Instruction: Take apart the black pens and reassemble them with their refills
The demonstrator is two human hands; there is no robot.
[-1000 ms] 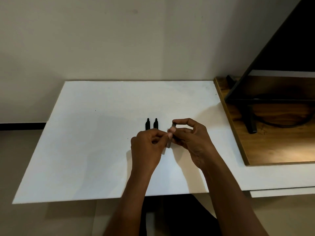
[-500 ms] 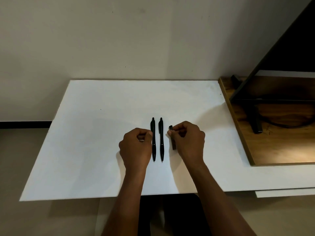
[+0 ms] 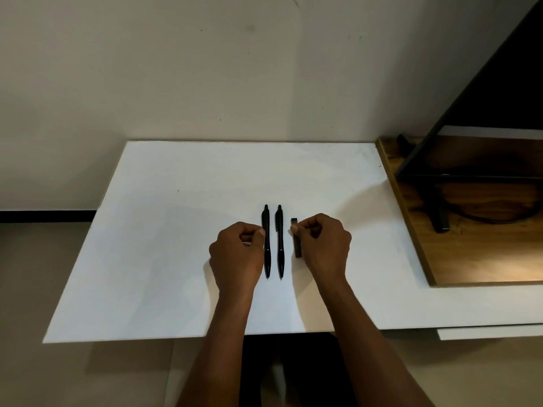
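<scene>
Parted now, left fingers [image 3: 258, 234] curl empty beside pens [image 3: 279, 242]; right fingers [image 3: 295, 229] pinch dark bar [image 3: 298, 248].

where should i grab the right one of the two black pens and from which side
Pinch the right pen at mid-barrel, coming straight down from above. It lies flat on the white board, tip toward the person, with only narrow gaps to the left pen and the dark bar, so a sideways reach looks crowded.

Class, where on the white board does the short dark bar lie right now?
In the head view the short dark bar lies right of centre on the white board, just right of the right black pen and touching the right hand.
</scene>
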